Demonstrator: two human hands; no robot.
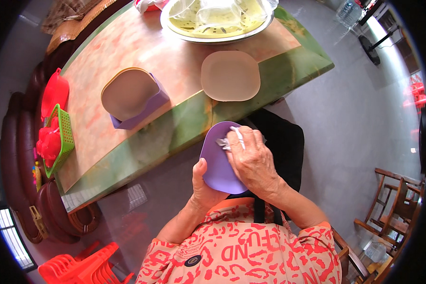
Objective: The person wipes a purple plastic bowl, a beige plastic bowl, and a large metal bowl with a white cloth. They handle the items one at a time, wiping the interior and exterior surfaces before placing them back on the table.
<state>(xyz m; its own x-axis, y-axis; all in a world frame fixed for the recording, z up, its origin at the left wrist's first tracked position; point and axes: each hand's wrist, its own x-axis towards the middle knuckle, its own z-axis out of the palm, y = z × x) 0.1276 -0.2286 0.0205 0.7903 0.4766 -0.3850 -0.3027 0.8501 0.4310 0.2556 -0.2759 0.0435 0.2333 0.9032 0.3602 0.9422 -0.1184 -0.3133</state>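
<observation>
Purple plate [217, 163]: light, stiff, probably slippery. Left hand [204, 185] pinches its near rim; right hand [253, 161] presses a white wipe [232, 138] on it.

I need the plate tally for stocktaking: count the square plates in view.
3. A purple plate held in the left hand; a beige plate flat on the table; another beige one upright in the purple holder, which may hide more.

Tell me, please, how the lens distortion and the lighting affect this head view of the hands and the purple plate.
In the head view, the fisheye bends the table edge and leaves a black rim around the picture; daylight washes out the floor at upper right; the purple plate, the left hand and the right hand with its white cloth are evenly lit and sharp.
</observation>
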